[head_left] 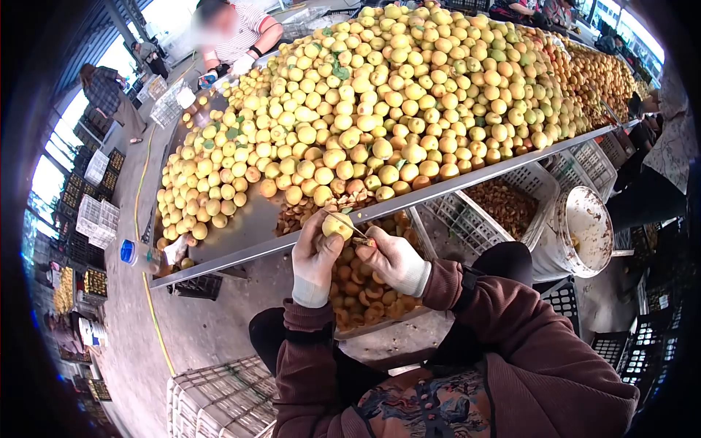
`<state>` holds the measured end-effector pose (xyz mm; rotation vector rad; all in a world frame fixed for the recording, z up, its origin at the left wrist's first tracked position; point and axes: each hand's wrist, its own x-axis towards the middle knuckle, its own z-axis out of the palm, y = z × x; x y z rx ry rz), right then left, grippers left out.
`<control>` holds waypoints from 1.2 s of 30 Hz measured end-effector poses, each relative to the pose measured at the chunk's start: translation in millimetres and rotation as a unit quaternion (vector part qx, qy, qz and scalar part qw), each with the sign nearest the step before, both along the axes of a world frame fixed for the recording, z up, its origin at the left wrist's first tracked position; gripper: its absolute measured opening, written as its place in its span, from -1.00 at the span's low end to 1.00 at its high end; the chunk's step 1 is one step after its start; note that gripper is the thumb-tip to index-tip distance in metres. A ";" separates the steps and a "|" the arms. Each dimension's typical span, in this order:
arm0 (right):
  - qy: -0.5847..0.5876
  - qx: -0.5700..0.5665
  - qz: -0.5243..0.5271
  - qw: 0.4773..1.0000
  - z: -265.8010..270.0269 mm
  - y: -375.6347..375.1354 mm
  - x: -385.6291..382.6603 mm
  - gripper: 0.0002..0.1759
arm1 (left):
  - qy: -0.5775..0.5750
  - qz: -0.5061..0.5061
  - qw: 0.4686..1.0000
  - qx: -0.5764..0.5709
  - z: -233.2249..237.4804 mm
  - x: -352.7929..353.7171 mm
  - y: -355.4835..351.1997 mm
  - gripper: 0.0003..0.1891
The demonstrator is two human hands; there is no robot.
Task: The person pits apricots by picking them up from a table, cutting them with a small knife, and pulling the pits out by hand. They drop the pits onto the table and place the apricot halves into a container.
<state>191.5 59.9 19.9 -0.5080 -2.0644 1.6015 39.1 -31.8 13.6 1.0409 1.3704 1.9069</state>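
In my gloved left hand (315, 255) is a whole yellow apricot (336, 225), pinched between thumb and fingers above a crate. My gloved right hand (394, 259) is closed close beside it, gripping a thin knife-like tool (358, 232) that reaches the fruit; its exact shape is too small to make out. Below both hands, a crate of split apricots (369, 292) stands between my knees. Just beyond, a large heap of whole apricots (394, 95) covers the metal table (255, 212), with a small pile of pits or scraps (296, 217) by its near edge.
The table's raised metal rim (292, 239) runs in front of me. To the right are a crate of brown pits (504, 204) and a stained white bucket (584, 230). A blue-lidded jar (139, 255) sits at the left corner. Another person (237, 33) works across the table.
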 end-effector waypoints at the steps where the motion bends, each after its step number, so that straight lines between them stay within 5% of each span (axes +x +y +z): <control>1: 0.005 0.014 0.000 1.000 -0.9 1.7 0.0 -0.73 | 0.002 -0.015 1.000 -0.006 0.4 -1.3 0.9 -0.44; 12: -0.006 0.055 -0.021 0.998 -7.5 0.5 -0.8 -0.75 | -0.005 -0.032 0.999 -0.030 8.1 0.4 5.7 -0.48; 24: -0.014 0.108 -0.054 0.993 -11.4 -3.5 0.4 -0.80 | 0.112 0.037 0.993 -0.020 6.5 2.0 6.9 -0.45; 29: -0.039 0.127 -0.044 0.990 -23.0 0.4 -3.0 -0.73 | -0.053 -0.041 0.998 -0.019 7.9 9.5 6.4 -0.43; 34: -0.033 0.125 -0.063 0.990 -24.0 4.0 -7.8 -0.66 | 0.169 0.021 0.982 -0.082 8.0 4.8 10.9 -0.39; 35: -0.036 0.122 -0.065 0.990 -24.8 4.7 -9.5 -0.66 | 0.167 0.018 0.982 -0.085 5.4 8.6 10.9 -0.39; 36: -0.031 0.143 -0.070 0.987 -25.5 5.3 -10.6 -0.65 | 0.017 -0.025 0.998 -0.060 2.4 15.7 10.8 -0.40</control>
